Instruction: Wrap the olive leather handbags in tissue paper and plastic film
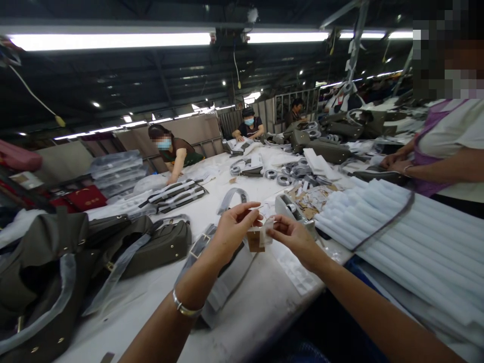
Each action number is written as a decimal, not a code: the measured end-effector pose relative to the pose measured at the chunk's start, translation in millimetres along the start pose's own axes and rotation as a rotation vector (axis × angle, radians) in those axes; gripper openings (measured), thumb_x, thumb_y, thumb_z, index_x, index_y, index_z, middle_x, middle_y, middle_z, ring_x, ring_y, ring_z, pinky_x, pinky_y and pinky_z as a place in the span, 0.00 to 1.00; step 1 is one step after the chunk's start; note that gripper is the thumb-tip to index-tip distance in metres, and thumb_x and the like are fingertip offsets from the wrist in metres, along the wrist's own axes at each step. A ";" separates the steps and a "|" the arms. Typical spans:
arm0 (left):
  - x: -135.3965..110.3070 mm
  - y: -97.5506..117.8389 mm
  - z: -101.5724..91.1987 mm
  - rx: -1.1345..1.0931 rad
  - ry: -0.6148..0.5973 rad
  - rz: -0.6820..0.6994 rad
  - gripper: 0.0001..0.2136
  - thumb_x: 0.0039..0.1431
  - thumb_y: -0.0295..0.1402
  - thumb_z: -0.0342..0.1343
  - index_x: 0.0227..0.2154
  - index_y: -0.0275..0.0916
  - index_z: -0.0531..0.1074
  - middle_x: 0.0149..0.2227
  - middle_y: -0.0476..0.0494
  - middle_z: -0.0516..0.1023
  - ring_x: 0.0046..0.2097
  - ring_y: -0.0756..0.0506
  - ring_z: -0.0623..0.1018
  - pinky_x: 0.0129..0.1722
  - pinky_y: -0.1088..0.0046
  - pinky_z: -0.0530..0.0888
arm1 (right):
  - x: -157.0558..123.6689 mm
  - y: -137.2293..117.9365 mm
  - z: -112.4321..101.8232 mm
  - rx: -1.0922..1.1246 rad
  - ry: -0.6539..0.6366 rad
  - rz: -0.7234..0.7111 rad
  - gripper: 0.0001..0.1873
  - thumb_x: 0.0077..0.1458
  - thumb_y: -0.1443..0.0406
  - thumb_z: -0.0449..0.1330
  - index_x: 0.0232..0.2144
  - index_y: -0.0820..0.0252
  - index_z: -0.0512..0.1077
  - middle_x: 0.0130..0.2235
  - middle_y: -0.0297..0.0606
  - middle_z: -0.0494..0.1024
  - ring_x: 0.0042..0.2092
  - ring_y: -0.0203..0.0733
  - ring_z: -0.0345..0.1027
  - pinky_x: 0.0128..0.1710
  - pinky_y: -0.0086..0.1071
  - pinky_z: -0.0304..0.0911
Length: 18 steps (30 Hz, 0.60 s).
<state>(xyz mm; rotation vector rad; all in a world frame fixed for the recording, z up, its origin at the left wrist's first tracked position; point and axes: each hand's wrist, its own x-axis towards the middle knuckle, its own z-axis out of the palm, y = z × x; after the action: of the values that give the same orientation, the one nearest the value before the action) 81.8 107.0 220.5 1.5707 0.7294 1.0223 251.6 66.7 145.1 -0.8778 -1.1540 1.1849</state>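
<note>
My left hand is in the middle of the view, thumb and fingers pinched together by a thin pale string, its exact hold too small to make out. Between the thumb and fingers of my right hand is a small translucent packet. A brown cardboard tag hangs beside the packet, below my left fingertips. Beneath my left forearm lies a dark bag with buckles and white wrapping, partly hidden by the arm. A grey tape dispenser stands just behind my right hand.
Olive-brown bags with wrapped handles crowd the left. White foam tubes, bound by a dark strap, fill the right. Paper scraps and coiled handles lie farther back. Co-workers stand around the white table, one close at right.
</note>
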 end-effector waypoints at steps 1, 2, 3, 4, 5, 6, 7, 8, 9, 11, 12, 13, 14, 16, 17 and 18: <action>-1.1 0.3 -0.2 -0.001 -0.008 0.004 0.16 0.60 0.39 0.61 0.46 0.34 0.76 0.30 0.46 0.77 0.33 0.50 0.75 0.37 0.74 0.72 | -0.9 -0.2 -1.5 0.033 0.019 0.002 0.20 0.51 0.55 0.70 0.42 0.58 0.73 0.37 0.36 0.80 0.40 0.41 0.74 0.42 0.34 0.67; -1.9 0.1 -0.8 0.001 -0.017 0.008 0.16 0.61 0.40 0.60 0.46 0.34 0.76 0.29 0.47 0.75 0.32 0.51 0.74 0.36 0.75 0.71 | -2.2 -0.8 -3.4 0.073 0.042 0.011 0.20 0.51 0.55 0.70 0.43 0.57 0.73 0.36 0.35 0.80 0.38 0.39 0.73 0.40 0.32 0.67; -2.5 -0.3 -1.5 0.006 -0.025 0.008 0.17 0.62 0.41 0.58 0.47 0.34 0.76 0.27 0.49 0.73 0.30 0.52 0.72 0.34 0.75 0.70 | -3.9 -1.8 -5.4 0.120 0.066 0.028 0.21 0.51 0.56 0.70 0.45 0.57 0.73 0.34 0.33 0.79 0.35 0.37 0.72 0.37 0.31 0.67; -2.9 -1.0 -2.3 0.015 -0.038 0.005 0.17 0.63 0.42 0.57 0.47 0.34 0.76 0.25 0.50 0.71 0.29 0.52 0.70 0.33 0.75 0.69 | -5.8 -3.0 -7.3 0.174 0.088 0.051 0.22 0.51 0.56 0.70 0.46 0.55 0.73 0.32 0.31 0.78 0.32 0.35 0.70 0.34 0.29 0.66; -3.2 -1.9 -3.2 0.027 -0.055 -0.003 0.18 0.64 0.43 0.56 0.47 0.34 0.76 0.24 0.51 0.69 0.28 0.53 0.69 0.32 0.76 0.68 | -7.8 -4.2 -9.0 0.229 0.100 0.082 0.22 0.51 0.57 0.70 0.47 0.54 0.73 0.30 0.30 0.77 0.29 0.33 0.68 0.30 0.27 0.64; -3.5 -2.9 -4.1 0.043 -0.076 -0.017 0.19 0.64 0.45 0.55 0.47 0.35 0.76 0.24 0.52 0.68 0.27 0.53 0.68 0.31 0.76 0.68 | -9.9 -5.1 -10.5 0.280 0.100 0.120 0.22 0.51 0.58 0.70 0.48 0.53 0.73 0.29 0.29 0.75 0.27 0.31 0.65 0.25 0.25 0.61; -3.8 -3.7 -4.9 0.070 -0.102 -0.032 0.19 0.63 0.46 0.56 0.47 0.35 0.76 0.25 0.52 0.68 0.27 0.52 0.68 0.30 0.76 0.68 | -11.9 -5.5 -11.7 0.325 0.093 0.157 0.22 0.51 0.59 0.70 0.49 0.52 0.74 0.29 0.29 0.74 0.25 0.29 0.62 0.22 0.23 0.58; -4.2 -4.4 -5.5 0.111 -0.132 -0.046 0.19 0.62 0.46 0.57 0.47 0.35 0.76 0.25 0.51 0.69 0.28 0.52 0.68 0.30 0.76 0.68 | -13.7 -5.5 -12.7 0.357 0.087 0.186 0.21 0.52 0.59 0.70 0.48 0.52 0.74 0.29 0.29 0.74 0.23 0.28 0.60 0.19 0.22 0.55; -4.5 -4.8 -6.0 0.171 -0.162 -0.055 0.19 0.61 0.46 0.58 0.46 0.36 0.76 0.26 0.51 0.70 0.28 0.51 0.69 0.29 0.76 0.68 | -15.3 -4.9 -13.5 0.377 0.083 0.207 0.20 0.52 0.60 0.70 0.47 0.52 0.75 0.30 0.29 0.74 0.23 0.27 0.58 0.18 0.22 0.54; -5.4 -4.9 -6.6 0.342 -0.199 -0.041 0.17 0.58 0.44 0.61 0.44 0.37 0.77 0.27 0.50 0.72 0.29 0.50 0.70 0.29 0.75 0.68 | -18.1 -2.4 -14.9 0.388 0.093 0.213 0.17 0.51 0.62 0.70 0.45 0.52 0.77 0.35 0.32 0.77 0.23 0.26 0.57 0.17 0.21 0.54; -5.7 -4.8 -6.8 0.442 -0.203 -0.015 0.15 0.58 0.43 0.61 0.42 0.38 0.78 0.28 0.49 0.74 0.29 0.50 0.70 0.29 0.74 0.68 | -19.5 -0.8 -15.7 0.386 0.104 0.202 0.16 0.51 0.63 0.70 0.44 0.52 0.78 0.41 0.33 0.78 0.23 0.25 0.57 0.18 0.20 0.56; -6.1 -4.6 -6.8 0.535 -0.198 0.022 0.13 0.58 0.42 0.61 0.40 0.39 0.79 0.29 0.48 0.75 0.30 0.49 0.71 0.31 0.74 0.67 | -21.0 0.7 -16.7 0.384 0.115 0.188 0.16 0.51 0.64 0.70 0.44 0.52 0.78 0.46 0.35 0.78 0.23 0.24 0.57 0.18 0.20 0.57; -6.4 -4.6 -6.9 0.610 -0.186 0.061 0.11 0.58 0.40 0.61 0.38 0.39 0.80 0.30 0.47 0.76 0.31 0.49 0.72 0.33 0.73 0.68 | -22.6 2.0 -18.0 0.387 0.127 0.176 0.16 0.52 0.64 0.70 0.44 0.51 0.78 0.52 0.36 0.77 0.24 0.24 0.58 0.19 0.20 0.59; -6.7 -5.3 -7.0 0.682 -0.174 0.121 0.09 0.59 0.39 0.60 0.35 0.40 0.81 0.33 0.45 0.78 0.34 0.47 0.74 0.37 0.71 0.68 | -26.2 4.1 -21.2 0.415 0.148 0.160 0.15 0.53 0.64 0.69 0.44 0.50 0.78 0.58 0.37 0.73 0.25 0.24 0.59 0.20 0.19 0.62; -6.8 -6.3 -7.1 0.684 -0.173 0.131 0.10 0.60 0.39 0.59 0.33 0.39 0.81 0.33 0.44 0.78 0.35 0.46 0.75 0.38 0.70 0.69 | -28.0 4.8 -22.9 0.443 0.148 0.163 0.14 0.53 0.64 0.68 0.44 0.50 0.79 0.59 0.37 0.72 0.25 0.24 0.60 0.21 0.18 0.63; -6.8 -7.5 -7.2 0.663 -0.173 0.124 0.10 0.60 0.40 0.59 0.33 0.39 0.81 0.33 0.44 0.78 0.35 0.46 0.75 0.38 0.70 0.69 | -29.8 5.5 -24.5 0.479 0.139 0.171 0.14 0.53 0.65 0.68 0.44 0.51 0.79 0.58 0.37 0.73 0.26 0.24 0.61 0.22 0.17 0.65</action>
<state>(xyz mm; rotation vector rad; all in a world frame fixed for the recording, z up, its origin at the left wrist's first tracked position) 72.7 106.2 212.0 2.2659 0.9128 0.7492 274.5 40.0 128.4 -0.6835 -0.6492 1.4383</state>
